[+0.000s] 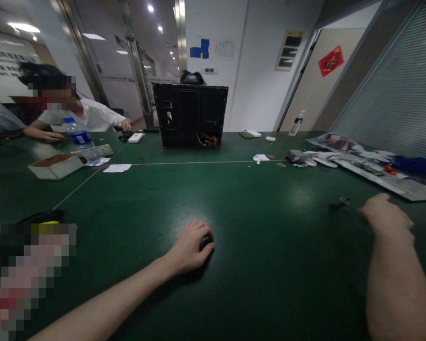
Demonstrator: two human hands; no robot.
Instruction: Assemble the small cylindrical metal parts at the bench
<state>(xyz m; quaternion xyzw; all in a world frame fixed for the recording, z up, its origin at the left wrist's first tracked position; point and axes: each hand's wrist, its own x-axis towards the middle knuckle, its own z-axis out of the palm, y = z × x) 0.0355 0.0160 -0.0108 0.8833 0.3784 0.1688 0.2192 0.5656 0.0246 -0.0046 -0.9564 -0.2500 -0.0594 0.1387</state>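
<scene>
My left hand [194, 244] rests on the green table, its fingers curved round a small dark rounded object [205, 242]. Most of that object is hidden under the palm, so its kind does not show. On the right, my right hand [386, 215] hovers over or touches the table; it is blurred and its fingertips are mostly hidden. Just left of it lies a small dark piece with a clear round end [341, 203]. A black panel casing [191, 113] stands upright at the table's far side, with loose coloured wires at its lower right.
White gloves [326, 158], a grey board [404, 187] and a blue tray [417, 164] lie at the right. A water bottle [81, 137], an open box [57, 167] and paper [117, 168] are at the left. A person in a white shirt [92, 113] sits beyond.
</scene>
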